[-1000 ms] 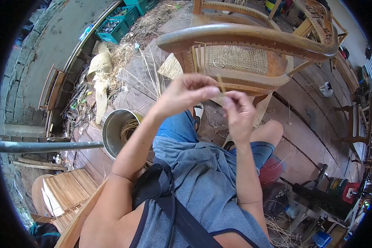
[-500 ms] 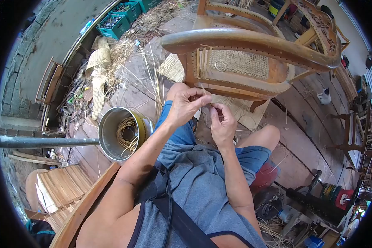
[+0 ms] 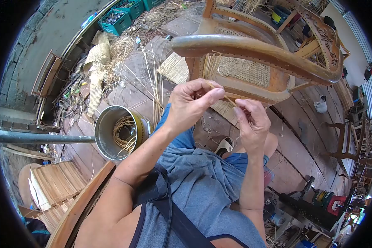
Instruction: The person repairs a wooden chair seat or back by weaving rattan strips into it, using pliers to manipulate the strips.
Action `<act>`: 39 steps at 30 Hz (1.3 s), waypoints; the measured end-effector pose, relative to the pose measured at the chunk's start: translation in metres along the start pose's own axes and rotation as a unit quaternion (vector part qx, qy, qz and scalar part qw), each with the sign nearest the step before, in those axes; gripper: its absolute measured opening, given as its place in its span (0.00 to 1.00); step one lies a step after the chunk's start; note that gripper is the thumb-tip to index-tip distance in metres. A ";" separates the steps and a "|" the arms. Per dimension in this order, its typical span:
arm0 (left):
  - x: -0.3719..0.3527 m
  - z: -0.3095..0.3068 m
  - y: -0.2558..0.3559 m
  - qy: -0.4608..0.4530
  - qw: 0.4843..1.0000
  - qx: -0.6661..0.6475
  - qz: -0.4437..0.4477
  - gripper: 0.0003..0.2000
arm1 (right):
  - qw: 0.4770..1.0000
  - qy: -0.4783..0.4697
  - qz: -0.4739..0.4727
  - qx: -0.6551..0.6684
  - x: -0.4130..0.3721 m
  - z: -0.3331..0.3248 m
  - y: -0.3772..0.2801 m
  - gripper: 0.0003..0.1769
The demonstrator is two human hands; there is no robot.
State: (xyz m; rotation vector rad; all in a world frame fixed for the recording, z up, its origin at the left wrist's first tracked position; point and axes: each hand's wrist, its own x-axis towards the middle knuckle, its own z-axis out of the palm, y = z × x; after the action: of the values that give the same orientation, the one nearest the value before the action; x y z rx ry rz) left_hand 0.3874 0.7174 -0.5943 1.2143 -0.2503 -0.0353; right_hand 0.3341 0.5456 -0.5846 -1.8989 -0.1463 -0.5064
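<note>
My left hand point(image 3: 190, 102) pinches a thin cane strand point(image 3: 230, 101) between thumb and fingers. The strand runs slanting down to my right hand point(image 3: 255, 125), whose thumb and fingertips are closed on it too. Both hands are raised above my lap, in front of the wooden armchair point(image 3: 252, 46). Its seat has a woven cane panel point(image 3: 247, 73) with a small ring of cane lying on it. Several loose strands point(image 3: 211, 63) stand at the seat's left edge, under the armrest.
On my left stands a metal bucket point(image 3: 102, 142) with coiled cane strands point(image 3: 124, 131) inside. Long strands point(image 3: 155, 97) lie on the plank floor beyond it. Rolled cane webbing point(image 3: 97, 56), scraps and green crates point(image 3: 115, 24) are farther off. A cat point(image 3: 320, 105) sits at right.
My right hand has moved right and away from my left, so more of the strand shows between them. Both hands appear slightly nearer the camera.
</note>
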 end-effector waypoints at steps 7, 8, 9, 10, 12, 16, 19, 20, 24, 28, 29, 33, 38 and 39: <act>0.000 0.005 0.005 -0.011 0.984 0.151 0.096 0.04 | 0.995 0.007 -0.090 -0.046 0.022 0.002 0.010 0.08; 0.003 0.005 0.003 -0.005 0.971 0.190 0.145 0.04 | 0.991 -0.001 -0.126 -0.041 0.026 0.005 0.018 0.08; 0.004 0.005 0.005 -0.008 0.970 0.193 0.145 0.04 | 0.986 -0.008 -0.161 -0.035 0.027 0.008 0.023 0.07; 0.003 0.006 0.010 0.014 0.974 0.184 0.133 0.03 | 0.987 -0.004 -0.159 -0.033 0.026 0.009 0.024 0.07; 0.003 0.002 0.009 0.016 0.986 0.138 0.091 0.04 | 0.999 -0.005 -0.038 0.037 0.020 0.012 0.027 0.06; -0.003 -0.001 0.010 0.003 0.980 0.185 0.071 0.04 | 0.994 0.029 -0.057 0.092 0.020 0.023 0.040 0.05; -0.002 0.002 0.019 -0.036 0.921 0.343 0.181 0.04 | 0.995 0.010 -0.045 0.084 0.019 0.027 0.043 0.05; -0.002 0.003 0.022 -0.038 0.916 0.341 0.208 0.05 | 0.994 -0.001 -0.037 0.104 0.017 0.027 0.042 0.05; -0.004 0.000 0.039 -0.051 0.894 0.362 0.260 0.06 | 0.989 -0.030 -0.007 0.147 0.000 0.024 0.031 0.05; -0.009 -0.027 0.075 0.019 0.906 0.288 0.309 0.03 | 0.988 -0.018 -0.116 -0.098 0.004 -0.018 0.031 0.07; -0.007 -0.038 0.089 0.072 0.923 0.202 0.320 0.04 | 0.985 -0.006 -0.073 -0.155 0.008 -0.045 0.027 0.07; -0.002 -0.100 0.141 0.080 0.948 -0.057 0.304 0.09 | 0.938 0.162 0.010 -0.306 0.030 -0.195 0.026 0.13; -0.004 -0.177 0.140 0.155 0.944 -0.134 0.260 0.09 | 0.757 0.183 -0.123 -0.615 0.021 -0.377 -0.036 0.15; -0.005 -0.188 0.135 0.163 0.941 -0.135 0.264 0.09 | 0.737 0.231 -0.065 -0.631 0.011 -0.408 -0.043 0.16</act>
State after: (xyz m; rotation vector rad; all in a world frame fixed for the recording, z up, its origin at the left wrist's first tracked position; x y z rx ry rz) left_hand 0.4080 0.9392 -0.5311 0.8324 -0.2623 0.5786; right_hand 0.2175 0.1875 -0.4218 -2.9790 0.5554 -1.4044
